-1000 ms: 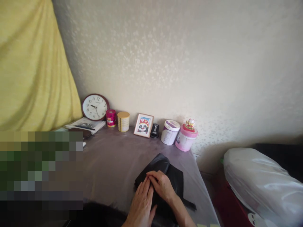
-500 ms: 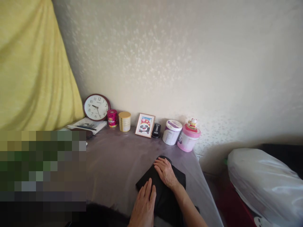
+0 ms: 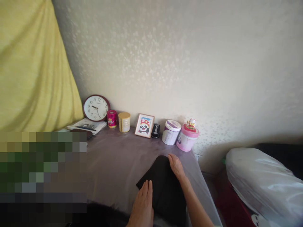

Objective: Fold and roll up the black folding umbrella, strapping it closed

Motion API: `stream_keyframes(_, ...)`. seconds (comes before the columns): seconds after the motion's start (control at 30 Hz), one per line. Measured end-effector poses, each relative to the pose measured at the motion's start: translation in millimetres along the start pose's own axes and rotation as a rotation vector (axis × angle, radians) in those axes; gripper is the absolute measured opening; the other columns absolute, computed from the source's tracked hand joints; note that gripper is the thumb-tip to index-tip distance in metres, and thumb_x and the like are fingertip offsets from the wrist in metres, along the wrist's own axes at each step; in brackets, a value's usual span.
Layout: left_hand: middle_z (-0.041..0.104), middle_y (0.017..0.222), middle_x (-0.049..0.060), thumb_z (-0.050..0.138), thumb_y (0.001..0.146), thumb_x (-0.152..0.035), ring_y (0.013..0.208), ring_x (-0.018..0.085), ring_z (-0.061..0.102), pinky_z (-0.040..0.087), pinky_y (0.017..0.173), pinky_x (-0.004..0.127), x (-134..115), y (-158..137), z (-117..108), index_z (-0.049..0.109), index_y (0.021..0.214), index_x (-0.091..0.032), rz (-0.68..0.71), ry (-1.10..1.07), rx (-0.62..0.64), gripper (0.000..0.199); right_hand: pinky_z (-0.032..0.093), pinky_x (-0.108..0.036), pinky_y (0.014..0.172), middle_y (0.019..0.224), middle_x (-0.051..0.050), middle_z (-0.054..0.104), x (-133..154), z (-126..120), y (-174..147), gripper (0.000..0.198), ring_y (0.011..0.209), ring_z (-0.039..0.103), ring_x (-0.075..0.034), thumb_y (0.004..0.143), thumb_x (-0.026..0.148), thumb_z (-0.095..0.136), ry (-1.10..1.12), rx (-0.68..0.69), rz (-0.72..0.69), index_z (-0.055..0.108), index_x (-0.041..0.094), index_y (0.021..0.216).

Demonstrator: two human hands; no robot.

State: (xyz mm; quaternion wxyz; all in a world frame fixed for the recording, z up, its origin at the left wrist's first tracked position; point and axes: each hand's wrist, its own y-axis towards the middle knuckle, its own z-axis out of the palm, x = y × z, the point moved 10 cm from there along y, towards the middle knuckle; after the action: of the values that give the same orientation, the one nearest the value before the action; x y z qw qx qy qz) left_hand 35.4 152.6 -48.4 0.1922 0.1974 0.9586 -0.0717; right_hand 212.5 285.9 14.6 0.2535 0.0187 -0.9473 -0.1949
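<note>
A folded piece of black cloth (image 3: 165,189), perhaps a garment, lies on the grey table cover in front of me. My left hand (image 3: 143,200) rests on its left part, fingers stretched out flat and side by side. Along the cloth's upper right edge sits my right hand (image 3: 177,165), its fingers extended with the tips touching the border. Neither hand visibly lifts the cloth. The cloth's lower end runs down between my forearms.
Against the wall stand a clock (image 3: 96,108), a pink-red can (image 3: 112,119), a yellow-lidded tin (image 3: 124,122), a panda picture frame (image 3: 144,126), a black stapler-like object (image 3: 155,130), a white-purple tub (image 3: 170,134) and a pink tub (image 3: 187,142). A white plastic bag (image 3: 262,179) lies right.
My right hand has slid from the cloth's upper middle to its right edge. The corner sticking out on the right no longer shows. My left hand has stayed nearly in place.
</note>
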Motion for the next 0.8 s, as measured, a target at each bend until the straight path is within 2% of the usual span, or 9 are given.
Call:
stream_keyframes(0.07, 0.015, 0.148, 0.015, 0.039, 0.063, -0.006, 0.136, 0.026, 0.018, 0.026, 0.11, 0.042, -1, -1, 0, 0.011, 0.14, -0.005, 0.009, 0.003, -0.01, 0.082, 0.041, -0.037, 0.091, 0.105, -0.013, 0.065, -24, -26, -17, 0.039, 0.101, 0.059, -0.024, 0.086, 0.036, 0.035, -0.002, -0.123, 0.109, 0.062, 0.014, 0.103)
stream_keyframes(0.13, 0.017, 0.148, 0.015, 0.038, 0.064, -0.006, 0.136, 0.025, 0.019, 0.027, 0.109, 0.042, -2, -1, -2, 0.01, 0.14, -0.005, 0.015, 0.001, -0.027, 0.081, 0.043, -0.036, 0.087, 0.104, -0.013, 0.065, -48, -45, -41, 0.042, 0.098, 0.061, -0.024, 0.084, 0.041, 0.034, 0.018, -0.189, 0.214, 0.062, 0.014, 0.102)
stream_keyframes(0.2, 0.017, 0.148, 0.016, 0.038, 0.065, -0.006, 0.135, 0.025, 0.02, 0.027, 0.109, 0.042, -2, -2, -3, 0.01, 0.14, -0.005, 0.017, 0.001, -0.041, 0.08, 0.045, -0.036, 0.084, 0.099, -0.013, 0.067, -64, -54, -65, 0.04, 0.093, 0.062, -0.025, 0.081, 0.044, 0.038, 0.039, -0.19, 0.289, 0.064, 0.017, 0.095)
stream_keyframes(0.3, 0.016, 0.148, 0.017, 0.037, 0.066, -0.006, 0.135, 0.025, 0.02, 0.027, 0.11, 0.04, -3, -4, -5, 0.009, 0.14, -0.004, 0.025, 0.01, -0.042, 0.079, 0.048, -0.034, 0.074, 0.093, -0.011, 0.068, -72, -56, -98, 0.041, 0.084, 0.064, -0.025, 0.077, 0.05, 0.043, 0.125, -0.149, 0.404, 0.064, 0.018, 0.092)
stream_keyframes(0.43, 0.018, 0.147, 0.017, 0.037, 0.067, -0.007, 0.135, 0.025, 0.021, 0.028, 0.109, 0.04, -3, -5, -4, 0.009, 0.14, -0.003, 0.05, 0.015, -0.078, 0.078, 0.047, -0.028, 0.047, 0.079, -0.007, 0.068, -62, -41, -126, 0.053, 0.068, 0.064, -0.023, 0.074, 0.06, 0.045, 0.375, -0.007, 0.611, 0.061, 0.016, 0.099)
stream_keyframes(0.53, 0.02, 0.147, 0.017, 0.037, 0.066, -0.008, 0.134, 0.025, 0.023, 0.032, 0.107, 0.042, -1, -4, -2, 0.002, 0.141, -0.007, 0.083, 0.004, -0.171, 0.082, 0.045, -0.025, 0.043, 0.073, -0.004, 0.067, -49, -42, -134, 0.054, 0.064, 0.063, -0.022, 0.067, 0.06, 0.056, 0.487, -0.014, 0.709, 0.062, 0.016, 0.098)
stream_keyframes(0.6, 0.022, 0.147, 0.017, 0.037, 0.065, -0.008, 0.134, 0.025, 0.026, 0.035, 0.105, 0.043, 0, -5, 0, -0.005, 0.141, -0.01, 0.106, -0.001, -0.232, 0.086, 0.047, -0.026, 0.047, 0.072, -0.004, 0.067, -39, -41, -131, 0.051, 0.067, 0.063, -0.022, 0.064, 0.057, 0.062, 0.594, -0.017, 0.705, 0.064, 0.015, 0.093)
stream_keyframes(0.67, 0.023, 0.147, 0.016, 0.037, 0.065, -0.008, 0.133, 0.025, 0.027, 0.037, 0.103, 0.044, 1, -5, 2, -0.01, 0.14, -0.012, 0.117, 0.001, -0.264, 0.089, 0.05, -0.028, 0.057, 0.075, -0.005, 0.069, -23, -34, -124, 0.048, 0.073, 0.065, -0.024, 0.063, 0.053, 0.066, 0.763, 0.034, 0.637, 0.065, 0.015, 0.092)
stream_keyframes(0.8, 0.024, 0.146, 0.017, 0.039, 0.063, -0.009, 0.132, 0.026, 0.028, 0.037, 0.103, 0.043, 2, -4, 4, -0.004, 0.141, -0.01, 0.112, 0.01, -0.255, 0.089, 0.051, -0.03, 0.063, 0.081, -0.005, 0.07, 9, -26, -106, 0.042, 0.076, 0.065, -0.023, 0.064, 0.048, 0.068, 0.991, 0.102, 0.541, 0.065, 0.017, 0.092)
